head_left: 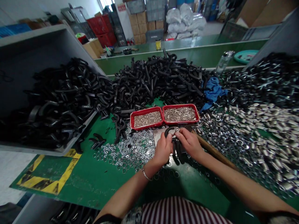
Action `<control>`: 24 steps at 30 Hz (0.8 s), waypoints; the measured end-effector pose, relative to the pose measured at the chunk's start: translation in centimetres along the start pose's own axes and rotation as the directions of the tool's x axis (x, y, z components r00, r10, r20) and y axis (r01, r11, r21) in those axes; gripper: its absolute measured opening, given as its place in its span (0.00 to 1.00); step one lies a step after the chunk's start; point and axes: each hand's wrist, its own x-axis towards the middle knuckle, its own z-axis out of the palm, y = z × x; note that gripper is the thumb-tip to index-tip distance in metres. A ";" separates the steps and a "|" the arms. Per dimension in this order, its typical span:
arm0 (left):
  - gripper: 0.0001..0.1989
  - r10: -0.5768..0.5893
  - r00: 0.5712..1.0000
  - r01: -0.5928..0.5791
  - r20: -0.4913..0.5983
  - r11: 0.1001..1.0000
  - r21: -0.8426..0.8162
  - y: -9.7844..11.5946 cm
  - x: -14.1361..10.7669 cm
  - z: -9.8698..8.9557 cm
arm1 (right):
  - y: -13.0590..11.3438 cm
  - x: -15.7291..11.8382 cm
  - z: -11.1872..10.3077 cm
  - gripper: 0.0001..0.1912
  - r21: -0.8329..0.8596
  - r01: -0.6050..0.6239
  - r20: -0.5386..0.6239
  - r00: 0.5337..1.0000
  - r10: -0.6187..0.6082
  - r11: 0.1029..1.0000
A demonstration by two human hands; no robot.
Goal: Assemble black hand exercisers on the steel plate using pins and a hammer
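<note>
In front of me my left hand [163, 148] is closed on a curved black part [170, 130], which looks like a hooked handle. Close beside it, my right hand [189, 143] pinches its fingertips together at the same part. A small shiny piece shows at those fingertips, too small to name. Below the hands lie more black curved parts [179, 153]. A metal plate [157, 135] is under them, partly hidden by my hands. Just beyond stand two red trays, one with tiny metal pieces [148, 119], the other with small pins [179, 114].
Loose metal rings [133, 149] cover the green table [93, 177]. Behind the trays rises a heap of black parts [154, 77], with a blue cloth [213, 90]. Metal sleeves [268, 133] spread at right, by a wooden stick [215, 152]. A tipped grey bin [67, 149] stands left.
</note>
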 end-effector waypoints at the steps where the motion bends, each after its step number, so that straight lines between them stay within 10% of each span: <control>1: 0.23 0.009 1.000 -0.009 0.000 0.999 0.034 -0.1 -0.1 0.0 | -0.2 -0.2 -0.1 0.15 0.022 -0.021 0.003 1.000 0.021 1.000; 8: 0.26 0.069 0.973 -0.133 0.221 0.948 0.288 0.9 0.5 -2.6 | -1.8 -0.4 -1.8 0.17 0.109 -0.082 0.128 0.989 0.068 0.991; 14: 0.31 0.039 0.855 -0.280 0.517 0.874 0.397 2.5 -0.8 -5.3 | -2.8 -1.7 -2.1 0.19 0.189 -0.186 0.429 0.899 0.089 0.964; 19: 0.35 -0.053 0.800 -0.303 0.598 0.825 0.478 3.7 -1.6 -5.9 | -3.2 -3.1 -1.8 0.14 0.020 -0.023 0.393 0.920 0.013 1.000; 24: 0.30 0.032 0.861 -0.319 0.508 0.811 0.490 2.5 2.2 -5.3 | -0.6 1.1 -1.1 0.10 -0.209 0.063 0.213 0.977 -0.017 0.976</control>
